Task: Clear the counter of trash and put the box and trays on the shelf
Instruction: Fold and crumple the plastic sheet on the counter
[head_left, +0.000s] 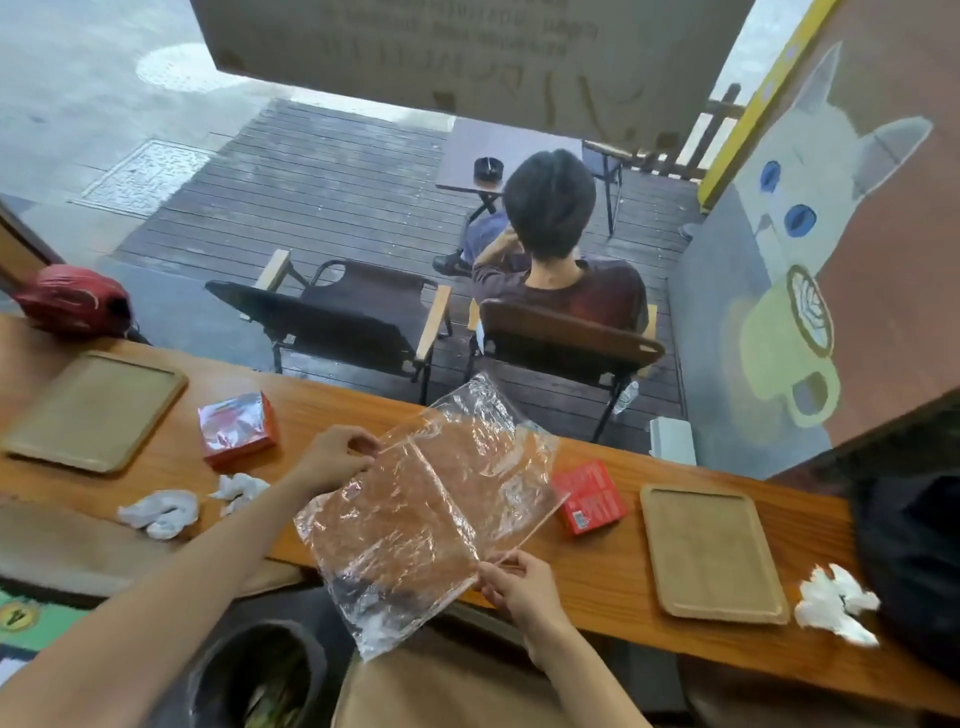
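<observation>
Early stage — both hands, left (332, 454) and right (519, 582), grip pinching clear plastic bag (426, 499); tissues (161, 512), boxes (239, 428), trays (91, 410) all on table (613, 577).

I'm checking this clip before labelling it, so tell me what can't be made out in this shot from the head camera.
- Bin contents: dark and cut off by the bottom edge.
- Print on the right red box: too small to read, and the plastic bag held by the left hand and right hand overlaps its corner.
- Sign text: blurred.
- Shelf: not in view.
- Dark object at the right: cut off by the edge.
</observation>
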